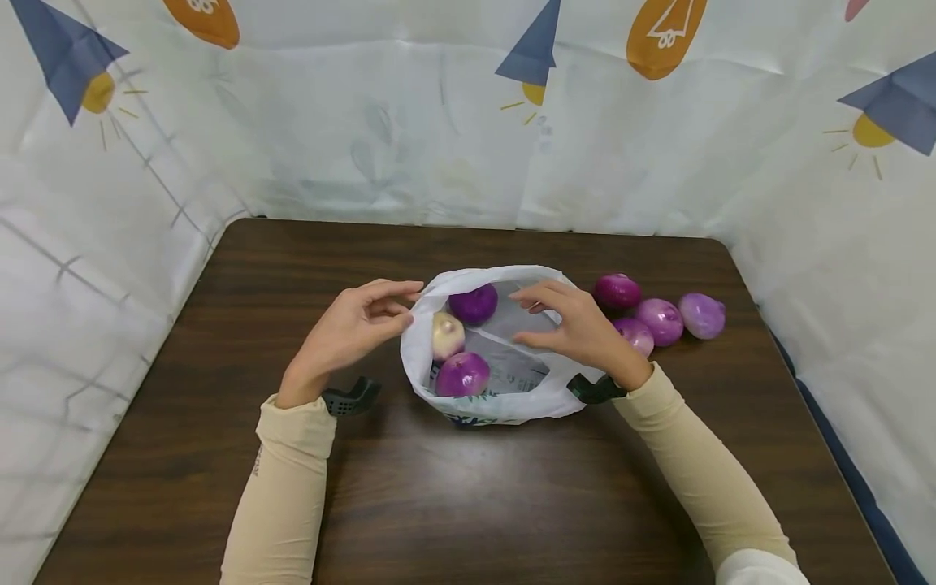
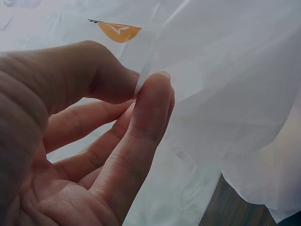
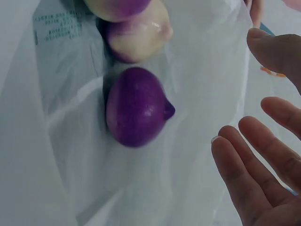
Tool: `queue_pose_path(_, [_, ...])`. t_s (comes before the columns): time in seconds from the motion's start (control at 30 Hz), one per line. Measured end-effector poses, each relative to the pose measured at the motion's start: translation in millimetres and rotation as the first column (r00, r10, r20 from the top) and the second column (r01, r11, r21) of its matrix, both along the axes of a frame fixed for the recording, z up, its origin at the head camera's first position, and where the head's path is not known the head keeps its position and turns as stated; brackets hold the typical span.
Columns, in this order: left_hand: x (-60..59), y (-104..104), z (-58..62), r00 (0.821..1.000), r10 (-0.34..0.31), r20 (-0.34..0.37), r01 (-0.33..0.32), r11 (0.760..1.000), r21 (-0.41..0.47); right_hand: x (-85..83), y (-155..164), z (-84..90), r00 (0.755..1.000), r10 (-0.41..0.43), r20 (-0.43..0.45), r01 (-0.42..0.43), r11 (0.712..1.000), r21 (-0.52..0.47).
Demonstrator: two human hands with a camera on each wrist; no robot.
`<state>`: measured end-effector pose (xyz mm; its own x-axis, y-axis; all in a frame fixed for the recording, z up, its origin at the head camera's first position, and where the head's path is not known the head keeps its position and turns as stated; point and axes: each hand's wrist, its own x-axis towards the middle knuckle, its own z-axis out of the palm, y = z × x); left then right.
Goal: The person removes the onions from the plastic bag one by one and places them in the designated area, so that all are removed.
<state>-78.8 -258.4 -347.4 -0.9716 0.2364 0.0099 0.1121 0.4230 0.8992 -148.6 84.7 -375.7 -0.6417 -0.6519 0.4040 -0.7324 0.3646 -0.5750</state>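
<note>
Pinching white plastic bag [image 1: 439,292] rim, left hand [image 1: 358,325]; right hand [image 1: 578,325] hovers over opening, fingers loose, empty; three onions [image 1: 462,372] inside.

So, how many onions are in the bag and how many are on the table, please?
Onions in the bag: 3
Onions on the table: 4
Total: 7
</note>
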Motion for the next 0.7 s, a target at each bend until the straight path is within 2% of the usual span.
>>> queue_pose_path(0.23, [0.3,1,1.3,1.000,0.000,0.001,0.000,1.000,-0.011,2.2,-19,-6.1,0.998,0.054,0.044,-0.058,0.996,0.074])
queue_pose_path(0.7, [1.1,6,1.6,1.000,-0.010,0.006,0.010,0.999,-0.043,7.8,-38,-25.4,0.972,0.173,0.160,-0.192,0.975,0.115])
